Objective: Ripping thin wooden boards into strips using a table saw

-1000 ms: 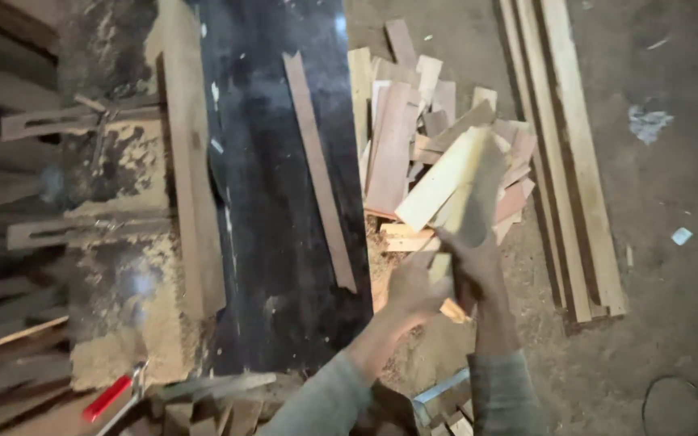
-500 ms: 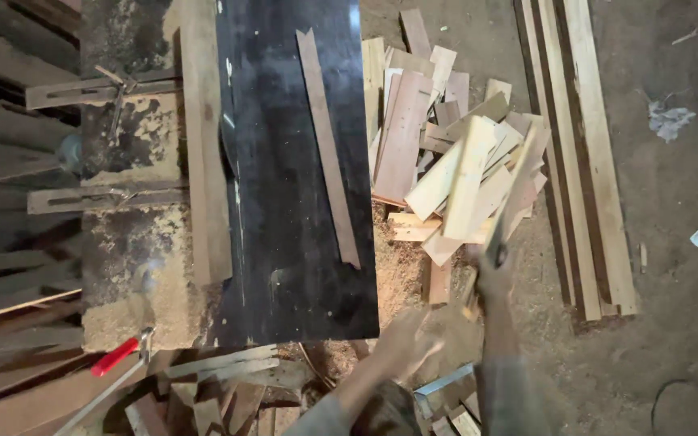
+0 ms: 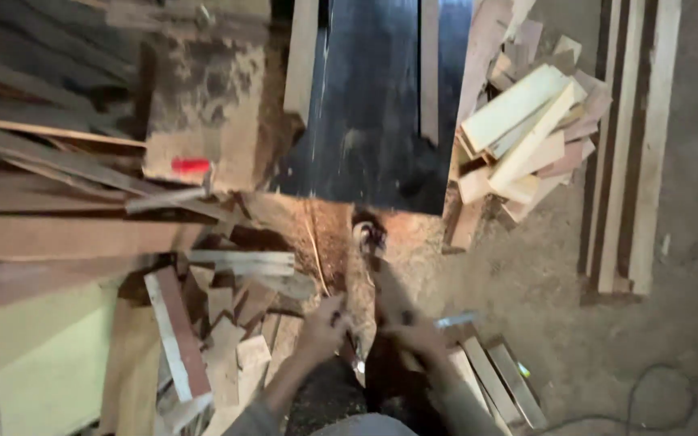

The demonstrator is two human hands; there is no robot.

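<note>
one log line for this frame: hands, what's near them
left hand: low, near scrap wood heap | right hand: near slats | grip: unclear, blurred | stacked offcuts beyond black board

Bare hands [image 3: 325,327]; grey long sleeves [image 3: 256,418] on both forearms.

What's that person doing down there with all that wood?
A person is bent over a sawdust-covered floor in a wood workshop. Both hands are low, close together: the left hand and the right hand are by a short piece of wood at the feet, though the picture is too blurred to tell the grip. A pile of pale cut boards lies to the right, beside long planks. A dark sheet lies ahead, and wood scraps sit to the left.
</note>
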